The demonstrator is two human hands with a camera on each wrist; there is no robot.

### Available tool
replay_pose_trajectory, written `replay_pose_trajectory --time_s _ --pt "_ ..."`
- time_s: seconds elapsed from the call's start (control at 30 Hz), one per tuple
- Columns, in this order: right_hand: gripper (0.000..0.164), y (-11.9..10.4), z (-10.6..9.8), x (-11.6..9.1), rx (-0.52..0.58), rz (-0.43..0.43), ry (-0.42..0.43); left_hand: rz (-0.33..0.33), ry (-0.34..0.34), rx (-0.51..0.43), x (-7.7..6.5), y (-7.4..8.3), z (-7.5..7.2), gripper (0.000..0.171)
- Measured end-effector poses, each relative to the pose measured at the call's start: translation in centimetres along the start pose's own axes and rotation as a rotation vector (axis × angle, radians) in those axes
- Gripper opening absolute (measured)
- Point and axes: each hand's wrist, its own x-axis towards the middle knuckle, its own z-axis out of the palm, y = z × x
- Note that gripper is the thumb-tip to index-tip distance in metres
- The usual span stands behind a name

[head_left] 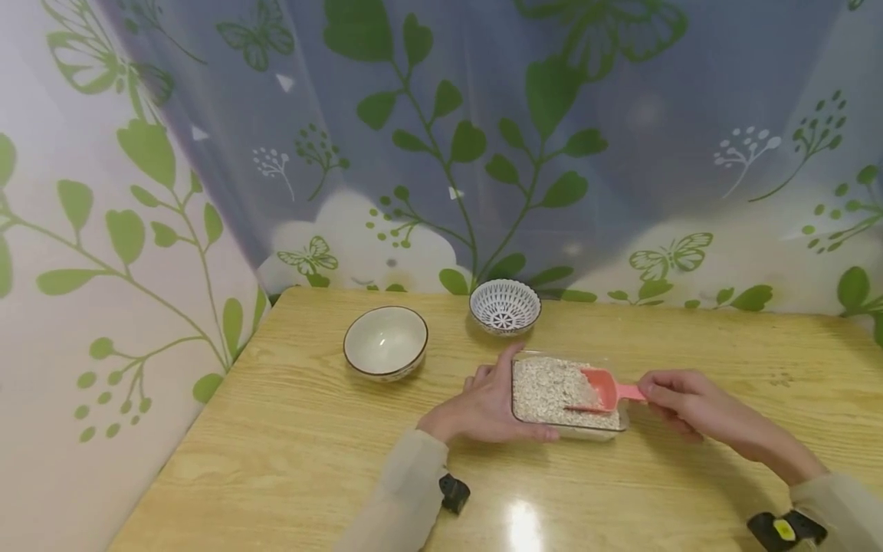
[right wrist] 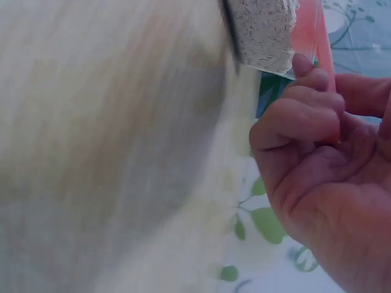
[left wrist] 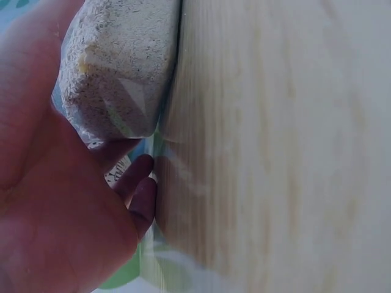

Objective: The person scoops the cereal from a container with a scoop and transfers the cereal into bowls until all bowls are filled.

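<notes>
A clear rectangular container [head_left: 600,435] filled with rolled oats [head_left: 548,387] stands on the wooden table. Around its left end my left hand [head_left: 486,406] grips it, thumb along the near side and index finger at the far corner. In the left wrist view, the other fingers [left wrist: 143,198] curl loosely below the container's end. My right hand [head_left: 683,399] pinches the handle of a pink scoop [head_left: 605,389], whose bowl is sunk partly into the oats at the container's right side. The right wrist view shows the fingers [right wrist: 299,125] bent round the scoop's handle.
A cream bowl with a dark rim [head_left: 386,341] sits to the left of the container. Behind the container is a smaller patterned bowl [head_left: 505,308], near the table's back edge. A leaf-printed curtain [head_left: 428,192] hangs behind the table [head_left: 276,429] and along its left side.
</notes>
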Motion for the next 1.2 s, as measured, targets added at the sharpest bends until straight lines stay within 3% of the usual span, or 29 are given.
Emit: replay_pose_trajectory --time_s 0.33,0.6,0.7,0.97,1.2 --pt "0.040 -0.8 0.9 0.5 -0.014 0.041 0.039 -0.033 0.009 -0.074 -0.2 0.3 0.4 0.136" --pt "0.036 0.3 0.7 0.5 0.090 0.007 -0.047 -0.012 0.025 -0.342 -0.4 0.0 0.6 0.137" --pt "0.035 0.5 0.6 0.5 0.135 -0.004 -0.091 -0.012 0.034 -0.392 -0.5 0.1 0.6 0.136" --pt "0.034 1.1 0.4 0.4 0.230 -0.021 -0.154 0.001 0.050 -0.397 -0.4 0.2 0.7 0.133" --pt "0.029 1.9 -0.1 0.0 0.390 -0.082 -0.200 0.023 0.053 -0.368 -0.2 0.2 0.7 0.132"
